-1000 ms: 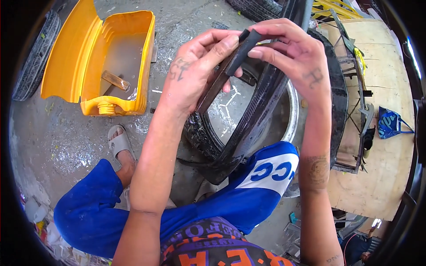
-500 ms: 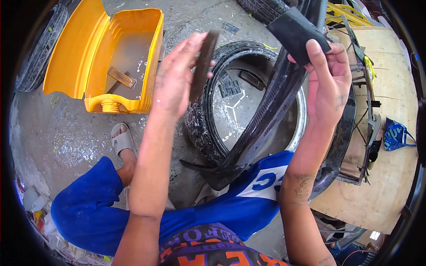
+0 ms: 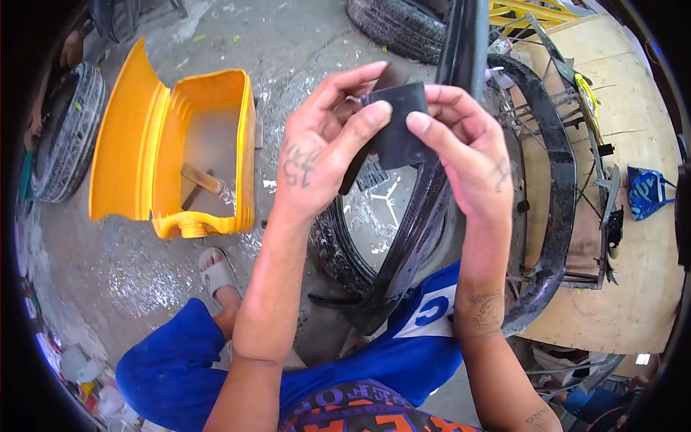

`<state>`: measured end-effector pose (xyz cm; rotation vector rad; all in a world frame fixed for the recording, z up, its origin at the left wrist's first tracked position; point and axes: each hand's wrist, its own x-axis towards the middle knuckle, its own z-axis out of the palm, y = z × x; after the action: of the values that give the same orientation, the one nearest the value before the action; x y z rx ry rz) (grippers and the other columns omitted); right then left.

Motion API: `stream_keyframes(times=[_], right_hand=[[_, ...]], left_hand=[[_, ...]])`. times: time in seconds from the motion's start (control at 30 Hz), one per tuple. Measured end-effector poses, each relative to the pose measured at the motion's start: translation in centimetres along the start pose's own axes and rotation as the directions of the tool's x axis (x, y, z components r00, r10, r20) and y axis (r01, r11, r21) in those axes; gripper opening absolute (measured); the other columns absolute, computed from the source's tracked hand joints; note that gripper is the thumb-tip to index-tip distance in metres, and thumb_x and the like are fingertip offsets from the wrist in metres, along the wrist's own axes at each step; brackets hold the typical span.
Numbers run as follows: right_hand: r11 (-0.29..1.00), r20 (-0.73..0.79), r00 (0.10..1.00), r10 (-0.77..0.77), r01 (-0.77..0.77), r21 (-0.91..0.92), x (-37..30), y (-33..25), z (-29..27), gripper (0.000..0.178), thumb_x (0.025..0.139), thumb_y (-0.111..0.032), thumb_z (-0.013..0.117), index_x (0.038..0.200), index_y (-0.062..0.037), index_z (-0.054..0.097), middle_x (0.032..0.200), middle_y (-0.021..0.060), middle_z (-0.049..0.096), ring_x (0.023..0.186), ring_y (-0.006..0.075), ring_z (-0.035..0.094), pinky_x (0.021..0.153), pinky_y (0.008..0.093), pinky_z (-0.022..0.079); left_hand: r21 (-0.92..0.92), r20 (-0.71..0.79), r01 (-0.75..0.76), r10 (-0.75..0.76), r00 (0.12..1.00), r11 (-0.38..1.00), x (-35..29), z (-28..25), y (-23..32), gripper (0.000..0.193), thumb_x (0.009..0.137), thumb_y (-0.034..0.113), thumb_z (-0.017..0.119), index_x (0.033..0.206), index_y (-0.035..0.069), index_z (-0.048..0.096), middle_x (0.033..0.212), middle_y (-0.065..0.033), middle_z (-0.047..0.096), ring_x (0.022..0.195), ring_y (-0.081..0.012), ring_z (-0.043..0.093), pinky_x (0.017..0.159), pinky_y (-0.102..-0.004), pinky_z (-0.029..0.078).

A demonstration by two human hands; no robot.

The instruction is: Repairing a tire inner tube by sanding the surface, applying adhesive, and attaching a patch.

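In front of me, both hands pinch a small black sheet (image 3: 404,144) that looks like sandpaper. My left hand (image 3: 317,144) presses its thumb on the sheet's left edge. Behind the sheet, the same hand has a dark flat block (image 3: 353,171), mostly hidden by the fingers. The thumb of my right hand (image 3: 475,151) lies on the sheet's right edge, its fingers curled behind. Under my hands a long, wet, black curved car trim piece (image 3: 412,248) leans across a tyre (image 3: 335,248) and reaches down to my lap.
To the left stands a cut-open yellow jerrycan (image 3: 247,162) holding murky water and a wooden block (image 3: 201,178). Another tyre (image 3: 72,137) is at the far left, one more (image 3: 403,29) at the back. A plywood board (image 3: 619,230) and a black curved part (image 3: 558,187) lie right.
My hands have come together. The left hand brought the dark block rightward to the black sheet, and the right hand moved left and lower with the sheet. The view has shifted slightly.
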<state>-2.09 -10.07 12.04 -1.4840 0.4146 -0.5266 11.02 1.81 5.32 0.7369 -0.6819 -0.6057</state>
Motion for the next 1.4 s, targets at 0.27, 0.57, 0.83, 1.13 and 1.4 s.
stream_keyframes(times=[0.27, 0.57, 0.83, 1.13, 1.4], right_hand=[[0.993, -0.038, 0.998, -0.056, 0.059, 0.104, -0.5, 0.1, -0.1, 0.026, 0.094, -0.005, 0.081, 0.110, -0.0039, 0.062, 0.104, 0.0036, 0.071, 0.091, 0.0085, 0.068, 0.079, 0.0245, 0.055], [0.991, -0.088, 0.992, -0.087, 0.095, 0.092, -0.5, 0.7, -0.3, 0.026, 0.094, -0.006, 0.082, 0.109, -0.0043, 0.061, 0.102, 0.0044, 0.073, 0.086, 0.0088, 0.068, 0.074, 0.0244, 0.055], [0.945, -0.224, 0.919, -0.325, 0.325, -0.040, 0.2, -0.8, 0.4, 0.035, 0.092, -0.006, 0.084, 0.120, 0.0035, 0.065, 0.112, 0.0101, 0.072, 0.092, 0.0147, 0.073, 0.079, 0.0274, 0.062], [0.973, -0.078, 0.976, -0.202, 0.209, 0.102, -0.8, -2.2, -1.8, 0.027, 0.100, -0.008, 0.073, 0.118, 0.0117, 0.070, 0.104, 0.0163, 0.076, 0.090, 0.0223, 0.077, 0.084, 0.0345, 0.064], [0.972, -0.066, 0.971, -0.231, 0.228, -0.047, -0.7, -1.5, -2.1, 0.021, 0.093, -0.004, 0.080, 0.110, 0.0061, 0.073, 0.095, 0.0110, 0.077, 0.080, 0.0163, 0.075, 0.078, 0.0262, 0.059]], left_hand=[[-0.042, -0.093, -0.076, 0.072, 0.993, 0.996, -1.0, 2.0, 0.2, 0.042, 0.103, 0.009, 0.071, 0.143, 0.000, 0.062, 0.126, -0.0088, 0.066, 0.115, -0.0146, 0.063, 0.103, -0.0302, 0.053], [-0.012, -0.146, -0.049, 0.047, 0.988, 0.999, -1.4, 3.3, 0.3, 0.039, 0.105, 0.013, 0.070, 0.141, 0.000, 0.064, 0.116, -0.0067, 0.070, 0.105, -0.0121, 0.066, 0.095, -0.0284, 0.055], [0.137, -0.073, -0.184, 0.195, 0.978, 0.973, 0.3, 4.1, 0.7, 0.031, 0.102, 0.017, 0.075, 0.130, 0.004, 0.072, 0.101, -0.0022, 0.072, 0.085, -0.0057, 0.065, 0.072, -0.0200, 0.052], [0.487, 0.125, -0.466, 0.469, 0.874, 0.739, 0.5, 4.0, 1.0, 0.036, 0.093, -0.002, 0.078, 0.128, 0.000, 0.073, 0.110, -0.0129, 0.060, 0.092, -0.0198, 0.068, 0.079, -0.0299, 0.056], [0.527, 0.112, -0.333, 0.325, 0.939, 0.782, -1.5, 4.7, 0.8, 0.031, 0.102, 0.008, 0.074, 0.130, -0.004, 0.068, 0.112, -0.0071, 0.073, 0.102, -0.0135, 0.071, 0.088, -0.0290, 0.060]])
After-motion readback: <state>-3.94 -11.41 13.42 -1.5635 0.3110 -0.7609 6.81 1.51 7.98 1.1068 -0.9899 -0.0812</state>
